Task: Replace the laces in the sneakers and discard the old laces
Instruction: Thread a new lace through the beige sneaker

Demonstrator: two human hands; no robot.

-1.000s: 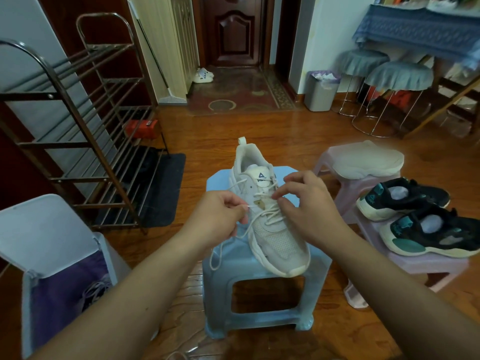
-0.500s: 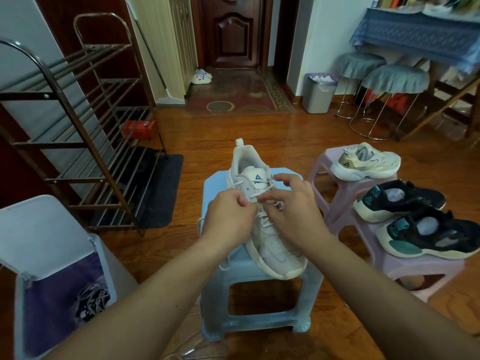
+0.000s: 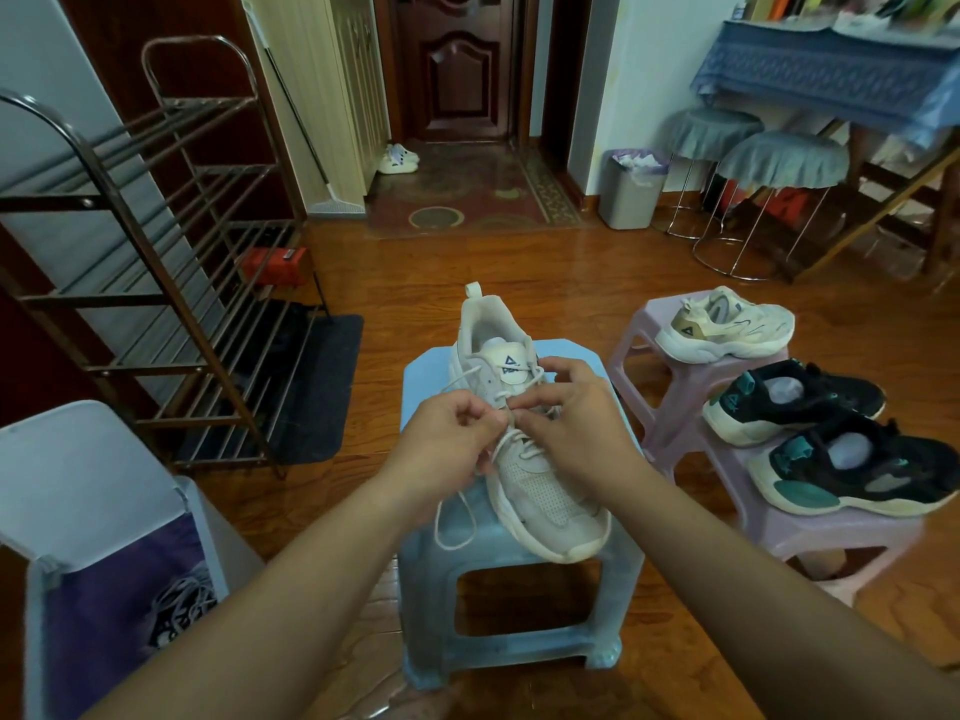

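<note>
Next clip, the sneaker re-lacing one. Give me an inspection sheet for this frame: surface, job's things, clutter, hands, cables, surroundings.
Surface: blue stool on a wooden floor; two pink stools beside it.
Job's things: white sneaker on the blue stool, toe toward the camera, white lace partly threaded with a loop hanging off its left side; cream sneaker and two black-and-teal sneakers on the pink stools; open bin at lower left holding tangled laces.
Clutter: nothing seen on the blue stool.
Hands: left hand and right hand both pinch the lace over the eyelets.
Cables: nothing seen.
Surroundings: metal shoe rack, grey waste bin, dark door.
</note>
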